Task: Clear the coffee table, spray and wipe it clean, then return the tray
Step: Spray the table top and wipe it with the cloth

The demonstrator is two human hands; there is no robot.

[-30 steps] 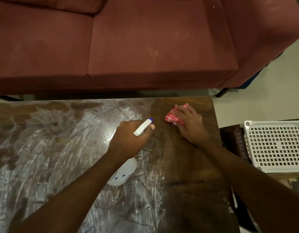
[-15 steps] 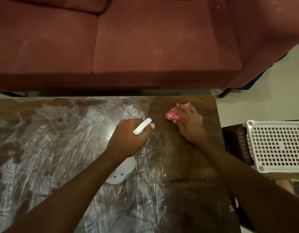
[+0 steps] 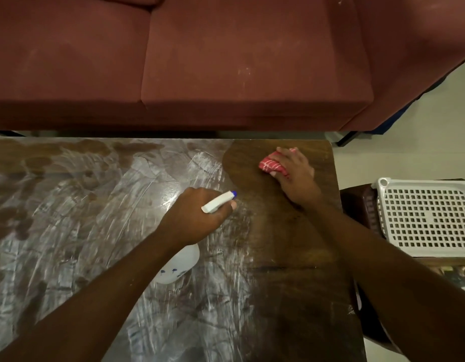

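A dark wooden coffee table fills the lower view, its left and middle streaked with whitish smears, its right end darker. My left hand grips a white spray bottle by the neck; its blue-tipped nozzle points right. My right hand presses a folded red cloth with white lines onto the table near the far right corner, fingers curled over it. A white perforated plastic tray sits off the table to the right.
A dark red sofa runs along the table's far edge with a narrow gap between them. The white tray rests on a dark brown stool beside the table's right edge. Pale floor shows at the far right.
My right hand has slid the red cloth slightly toward the far right corner. My left hand and the spray bottle have stayed in about the same spot.
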